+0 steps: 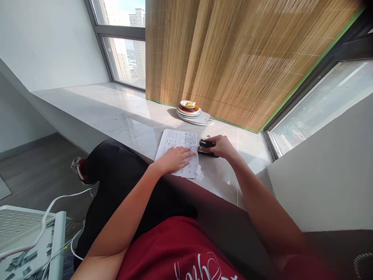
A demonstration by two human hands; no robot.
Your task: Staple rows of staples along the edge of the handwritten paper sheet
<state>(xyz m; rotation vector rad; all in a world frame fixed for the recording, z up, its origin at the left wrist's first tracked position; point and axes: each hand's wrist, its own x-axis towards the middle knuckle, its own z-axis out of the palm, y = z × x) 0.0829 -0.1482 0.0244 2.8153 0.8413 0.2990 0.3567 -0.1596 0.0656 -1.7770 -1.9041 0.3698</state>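
Observation:
Sheets of paper covered in handwriting [171, 140] lie on the pale window ledge. My left hand [176, 159] rests flat on them, fingers spread. Just right of the paper's edge is a black stapler [207, 144], its front end close to the sheets. My right hand [220, 145] grips the stapler's upper part from the right side. Whether the paper's edge is between its jaws is too small to tell.
A stack of plates [189, 112] stands behind the paper, against a bamboo blind [210, 58]. The ledge's front edge runs by my legs. At lower left is a white perforated rack [60, 245] with a white cable [43, 221].

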